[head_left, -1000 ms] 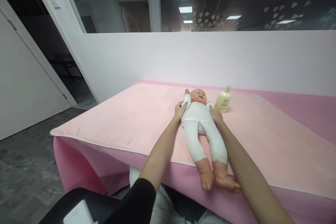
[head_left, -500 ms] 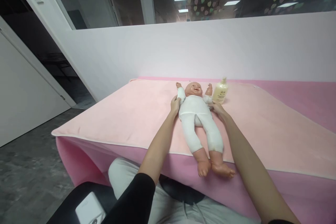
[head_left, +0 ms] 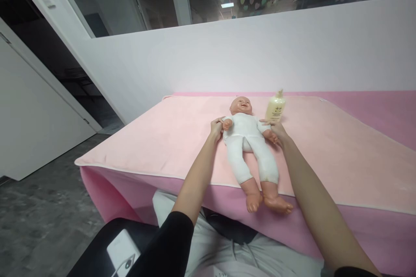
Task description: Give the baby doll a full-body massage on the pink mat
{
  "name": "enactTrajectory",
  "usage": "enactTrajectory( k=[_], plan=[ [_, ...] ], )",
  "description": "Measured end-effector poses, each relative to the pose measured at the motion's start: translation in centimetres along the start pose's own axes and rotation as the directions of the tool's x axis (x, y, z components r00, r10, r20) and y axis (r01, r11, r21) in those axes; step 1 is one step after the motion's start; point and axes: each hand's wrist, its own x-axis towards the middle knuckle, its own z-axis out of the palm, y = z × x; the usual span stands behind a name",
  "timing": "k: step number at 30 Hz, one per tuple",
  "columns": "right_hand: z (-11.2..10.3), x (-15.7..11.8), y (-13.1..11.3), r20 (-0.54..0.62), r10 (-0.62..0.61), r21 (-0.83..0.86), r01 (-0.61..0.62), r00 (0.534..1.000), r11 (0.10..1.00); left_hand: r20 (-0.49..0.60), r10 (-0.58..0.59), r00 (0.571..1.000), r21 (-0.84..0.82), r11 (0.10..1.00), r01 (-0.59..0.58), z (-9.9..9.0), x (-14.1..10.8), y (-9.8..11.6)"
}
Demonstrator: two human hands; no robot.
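Observation:
A baby doll (head_left: 244, 129) with a white cloth body lies on its back on a pale pink blanket (head_left: 156, 138). Its head points to the wall and its bare feet hang over the front edge. My left hand (head_left: 217, 128) is closed around the doll's arm on the left, whose small hand is bent in towards its chest. On the other side, my right hand (head_left: 278, 131) grips the doll's other arm, which points down and outwards. A pale yellow pump bottle (head_left: 275, 106) stands upright just behind my right hand.
The blanket lies over a darker pink cover (head_left: 377, 112) that hangs down in front. A white wall (head_left: 247, 60) with a window above rises behind. At lower left, a white device (head_left: 122, 251) with a cable rests on a black surface.
The doll's arms have come down from beside its head to beside its body, with my hands on them. The view has shifted slightly.

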Motion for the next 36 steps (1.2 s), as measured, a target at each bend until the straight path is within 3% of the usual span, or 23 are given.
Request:
enactTrajectory(
  k=[4, 9, 15, 19, 25, 30, 36],
  plan=[
    [0.2, 0.1, 0.2, 0.0, -0.002, 0.048, 0.002, 1.0, 0.999, -0.035, -0.024, 0.999, 0.014, 1.0, 0.025, 0.2, 0.2, 0.0],
    [1.1, 0.2, 0.0, 0.0, -0.088, -0.08, 0.088, 0.996, 0.993, 0.014, 0.024, 1.0, -0.064, 0.998, -0.023, 0.2, 0.3, 0.1],
    [1.9, 0.9, 0.2, -0.035, -0.043, -0.233, 0.034, 0.998, 0.972, -0.072, 0.01, 0.997, 0.077, 0.997, -0.005, 0.1, 0.3, 0.0],
    [1.8, 1.3, 0.5, -0.06, -0.032, -0.282, 0.014, 0.998, 0.959, 0.004, -0.015, 1.0, 0.057, 0.998, 0.014, 0.1, 0.0, 0.3],
    [0.9, 0.4, 0.0, 0.013, 0.039, -0.056, -0.039, 0.999, 0.998, 0.115, -0.091, 0.989, -0.061, 0.993, 0.099, -0.2, 0.0, 1.2],
    [0.3, 0.0, -0.3, -0.024, 0.048, -0.016, -0.048, 0.999, 0.999, 0.061, -0.029, 0.998, -0.075, 0.997, 0.034, -0.1, 0.0, 0.5],
    [0.6, -0.2, -0.5, -0.034, 0.021, 0.014, -0.02, 0.999, 1.0, 0.11, 0.034, 0.993, -0.04, 0.999, -0.029, 0.1, -0.4, 0.3]
  ],
)
